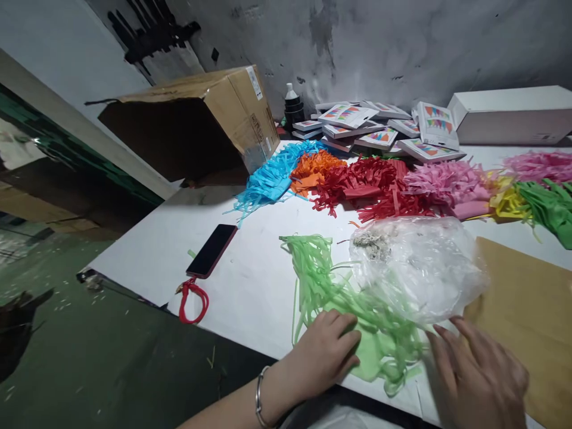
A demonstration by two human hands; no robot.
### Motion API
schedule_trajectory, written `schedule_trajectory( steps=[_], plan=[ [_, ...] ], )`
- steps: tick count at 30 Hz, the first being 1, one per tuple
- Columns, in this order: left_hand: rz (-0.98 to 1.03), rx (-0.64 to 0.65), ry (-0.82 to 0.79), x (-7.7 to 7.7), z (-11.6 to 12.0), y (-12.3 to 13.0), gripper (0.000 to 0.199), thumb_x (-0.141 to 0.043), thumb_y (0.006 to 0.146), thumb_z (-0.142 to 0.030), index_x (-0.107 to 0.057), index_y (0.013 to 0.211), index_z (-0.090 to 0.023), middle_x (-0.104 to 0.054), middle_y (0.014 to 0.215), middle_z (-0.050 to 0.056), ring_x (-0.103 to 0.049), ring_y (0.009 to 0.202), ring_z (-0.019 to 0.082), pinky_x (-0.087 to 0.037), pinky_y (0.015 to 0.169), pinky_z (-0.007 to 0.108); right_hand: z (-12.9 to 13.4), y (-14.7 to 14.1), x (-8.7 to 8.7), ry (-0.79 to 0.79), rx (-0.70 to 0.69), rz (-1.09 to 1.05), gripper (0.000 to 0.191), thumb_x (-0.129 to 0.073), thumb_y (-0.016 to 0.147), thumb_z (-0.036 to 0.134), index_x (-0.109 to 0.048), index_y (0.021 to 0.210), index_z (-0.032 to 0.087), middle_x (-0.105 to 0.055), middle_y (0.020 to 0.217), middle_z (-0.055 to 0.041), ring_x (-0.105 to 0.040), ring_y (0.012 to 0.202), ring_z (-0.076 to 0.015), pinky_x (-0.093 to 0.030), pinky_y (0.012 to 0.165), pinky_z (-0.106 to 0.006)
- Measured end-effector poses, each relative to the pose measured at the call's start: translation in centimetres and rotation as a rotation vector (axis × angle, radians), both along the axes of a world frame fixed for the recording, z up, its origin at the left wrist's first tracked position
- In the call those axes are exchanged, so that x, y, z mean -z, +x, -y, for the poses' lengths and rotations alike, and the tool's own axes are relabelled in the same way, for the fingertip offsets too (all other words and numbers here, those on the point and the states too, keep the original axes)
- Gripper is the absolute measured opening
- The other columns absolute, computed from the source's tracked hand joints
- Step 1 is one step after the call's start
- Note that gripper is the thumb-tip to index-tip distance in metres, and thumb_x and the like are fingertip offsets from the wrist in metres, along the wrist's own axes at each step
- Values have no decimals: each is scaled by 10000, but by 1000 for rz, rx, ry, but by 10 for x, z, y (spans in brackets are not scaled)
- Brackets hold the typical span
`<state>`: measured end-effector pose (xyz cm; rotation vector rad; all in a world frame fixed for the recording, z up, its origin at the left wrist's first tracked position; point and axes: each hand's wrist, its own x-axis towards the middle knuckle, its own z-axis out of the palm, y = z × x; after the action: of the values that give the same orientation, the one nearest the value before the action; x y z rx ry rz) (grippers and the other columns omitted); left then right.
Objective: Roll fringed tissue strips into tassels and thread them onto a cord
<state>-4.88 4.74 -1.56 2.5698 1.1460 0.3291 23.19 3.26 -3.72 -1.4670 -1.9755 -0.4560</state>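
Note:
Light green tissue strips (313, 274) lie spread on the white table near its front edge, joined to a flat green part. My left hand (328, 351), with a silver bangle at the wrist, rests on the left side of this green tissue, its fingers curled; whether they grip it is hidden. To the right, my right hand (482, 369) is over the table beside the strips' right end, fingers apart and holding nothing. A crumpled clear plastic bag (429, 268) with a small grey clump in it lies just beyond both hands.
Blue (270, 179), orange, red (370, 185), pink, yellow and dark green tassel bundles line the back. Behind them are flat printed boxes (348, 116), a white box (509, 116) and a bottle. An open cardboard box (241, 119), a phone (212, 250) and brown paper (527, 316) also lie there.

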Motion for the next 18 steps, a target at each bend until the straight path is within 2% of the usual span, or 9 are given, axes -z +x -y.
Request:
schedule_trajectory(
  steps=[1, 3, 5, 6, 9, 12, 15, 18],
  plan=[
    [9, -24, -15, 3, 7, 9, 268, -657, 916, -268, -588, 1158, -175, -620, 1287, 117, -572, 1026, 291, -515, 846, 447, 5, 0, -6, 23, -46, 6, 193, -672, 922, 267, -703, 1093, 183, -728, 1126, -131, -688, 980, -291, -480, 896, -432],
    [60, -59, -33, 10, 18, 26, 279, -630, 921, -239, -577, 1185, -165, -603, 1309, 132, -568, 1044, 295, -514, 875, 455, 17, -11, -18, -2, -275, 9, 319, -569, 963, 196, -635, 1275, 177, -720, 1162, -110, -692, 1021, -236, -512, 920, -349],
    [151, -77, -30, 16, 25, 39, 336, -603, 900, -186, -560, 1230, -142, -602, 1306, 152, -569, 1063, 295, -506, 917, 462, 25, -33, -22, -94, -518, 18, 409, -448, 989, 128, -555, 1383, 149, -716, 1192, -107, -672, 1126, -192, -517, 960, -271],
    [190, -75, -40, 17, 26, 42, 379, -607, 871, -165, -555, 1244, -133, -612, 1290, 155, -572, 1066, 293, -503, 931, 460, 28, -44, -19, -141, -566, 19, 424, -412, 997, 119, -526, 1406, 118, -702, 1235, -124, -646, 1190, -187, -514, 982, -258],
    [197, -50, -83, 12, 19, 39, 401, -629, 827, -146, -587, 1225, -160, -648, 1261, 131, -564, 1121, 295, -479, 985, 471, 29, -65, 0, -198, -498, 34, 416, -404, 1031, 206, -507, 1402, 48, -619, 1376, -180, -557, 1322, -253, -509, 1019, -347],
    [71, -68, -40, 5, 3, 16, 348, -668, 886, -268, -624, 1228, -212, -622, 1363, 127, -511, 1263, 350, -445, 1025, 548, 29, -69, 22, -170, -380, 104, 460, -424, 1045, 360, -551, 1373, 62, -589, 1416, -185, -547, 1313, -337, -460, 1032, -486],
    [-32, -312, 79, 6, -17, -19, 438, -717, 874, -386, -635, 1271, -221, -625, 1362, 147, -511, 1295, 397, -477, 989, 585, 31, -69, 31, -181, -318, 146, 522, -424, 1040, 448, -564, 1372, 71, -569, 1443, -181, -536, 1309, -352, -375, 1081, -521],
    [-45, -580, 208, 10, -28, -50, 345, -599, 962, -368, -643, 1256, -192, -635, 1318, 175, -542, 1267, 399, -458, 999, 631, 35, -69, 32, -196, -284, 139, 541, -413, 1041, 461, -551, 1386, 68, -543, 1473, -179, -502, 1340, -342, -344, 1095, -492]
  ],
)
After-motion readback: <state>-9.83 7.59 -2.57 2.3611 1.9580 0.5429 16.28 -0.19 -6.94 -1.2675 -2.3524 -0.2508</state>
